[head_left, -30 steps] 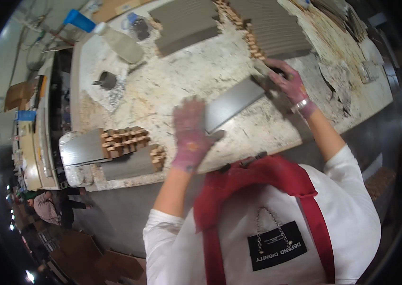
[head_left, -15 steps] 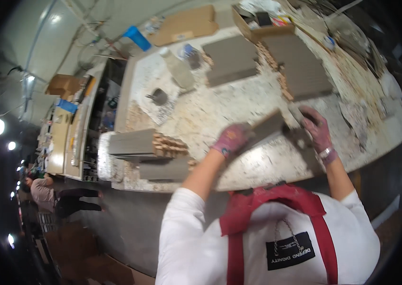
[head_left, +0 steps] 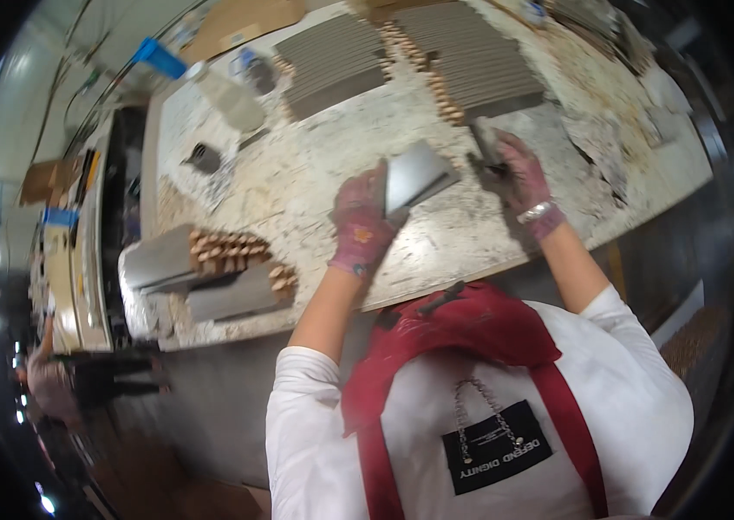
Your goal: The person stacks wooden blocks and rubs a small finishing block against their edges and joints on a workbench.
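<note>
My left hand (head_left: 360, 221), in a pink glove, is closed on the edge of flat grey plates (head_left: 419, 176), tilted above the white table (head_left: 315, 165); the upper face is shiny. My gloved right hand (head_left: 521, 176) grips a small dark grey block (head_left: 485, 143), upright near the front of a large stack. That stack of grey plates (head_left: 479, 56), tan pieces (head_left: 443, 95) along its left edge, lies at the far right. Beside it on the left is a second grey stack (head_left: 332, 65). Two smaller stacks, one with grey plates (head_left: 163, 258) and tan ends, sit near the left front corner.
A whitish bottle (head_left: 226, 100), a clear bottle with a blue cap (head_left: 254, 71), a small dark cup (head_left: 203, 159) and a blue cup (head_left: 159, 59) stand toward the back left. Cardboard (head_left: 241, 24) lies behind. Another person (head_left: 55, 377) is at the far left.
The view has shifted, so the table appears lower right to upper left differently. My left hand has turned the plates so their shiny face shows. My right hand still holds the block.
</note>
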`<state>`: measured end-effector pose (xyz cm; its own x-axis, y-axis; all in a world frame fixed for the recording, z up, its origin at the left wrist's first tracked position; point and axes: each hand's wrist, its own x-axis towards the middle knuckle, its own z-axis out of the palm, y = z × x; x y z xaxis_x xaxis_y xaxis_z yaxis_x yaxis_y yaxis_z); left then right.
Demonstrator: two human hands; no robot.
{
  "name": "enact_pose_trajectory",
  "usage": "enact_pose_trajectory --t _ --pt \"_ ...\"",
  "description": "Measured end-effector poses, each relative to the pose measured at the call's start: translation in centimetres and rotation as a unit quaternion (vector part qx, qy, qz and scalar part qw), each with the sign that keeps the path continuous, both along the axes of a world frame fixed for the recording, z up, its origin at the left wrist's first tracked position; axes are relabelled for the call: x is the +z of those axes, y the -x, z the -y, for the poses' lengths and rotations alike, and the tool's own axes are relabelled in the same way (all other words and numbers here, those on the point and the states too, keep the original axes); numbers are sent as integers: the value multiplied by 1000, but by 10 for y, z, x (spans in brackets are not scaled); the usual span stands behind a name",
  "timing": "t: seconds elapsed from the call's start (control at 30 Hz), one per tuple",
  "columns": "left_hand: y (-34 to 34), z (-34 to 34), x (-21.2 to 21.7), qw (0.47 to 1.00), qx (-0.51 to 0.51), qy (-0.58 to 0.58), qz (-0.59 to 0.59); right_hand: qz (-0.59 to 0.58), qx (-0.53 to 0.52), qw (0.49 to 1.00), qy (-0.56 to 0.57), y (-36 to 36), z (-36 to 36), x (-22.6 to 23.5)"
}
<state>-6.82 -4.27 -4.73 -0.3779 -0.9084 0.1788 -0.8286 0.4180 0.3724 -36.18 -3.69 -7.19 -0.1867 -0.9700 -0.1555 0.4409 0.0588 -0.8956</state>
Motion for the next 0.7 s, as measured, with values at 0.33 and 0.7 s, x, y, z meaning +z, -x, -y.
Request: enact_pose_trajectory --t 0.33,0.7 --pt "-184 -120 101 996 45 -29 73 -94 59 994 13 -2 10 -9" --pt "-234 -139 57 971 110 134 163 -151 167 972 60 -54 14 -28"
